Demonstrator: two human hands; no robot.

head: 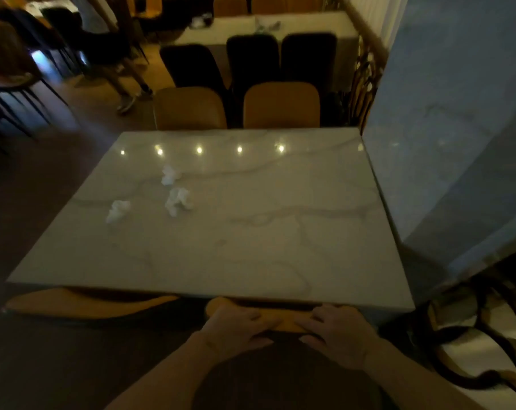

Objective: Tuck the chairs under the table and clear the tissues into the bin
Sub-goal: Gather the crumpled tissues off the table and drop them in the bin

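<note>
Marble-patterned table (pixel 251 232): rectangular, glossy pale top with grey veining and a row of small reflected lights near the far edge. Right side set against a grey stone-like wall (pixel 458 143).

Far chairs (pixel 281 105): two rounded, mustard-upholstered backs close against the far edge. Beyond them, dark chairs (pixel 252 57) at another pale table.

Near left chair (pixel 82 303): curved mustard back, close under the near edge, left of the hands.

Near right chair (pixel 280 321): mustard top rim just below the near edge, dark rear surface toward the camera.

Left hand (pixel 236 329) and right hand (pixel 336 329): side by side, fingers curled over the near right chair's top rim, gripping it.

Tissues (pixel 178 200): three crumpled white wads, loosely clustered on the left half of the tabletop, apart from one another.
</note>
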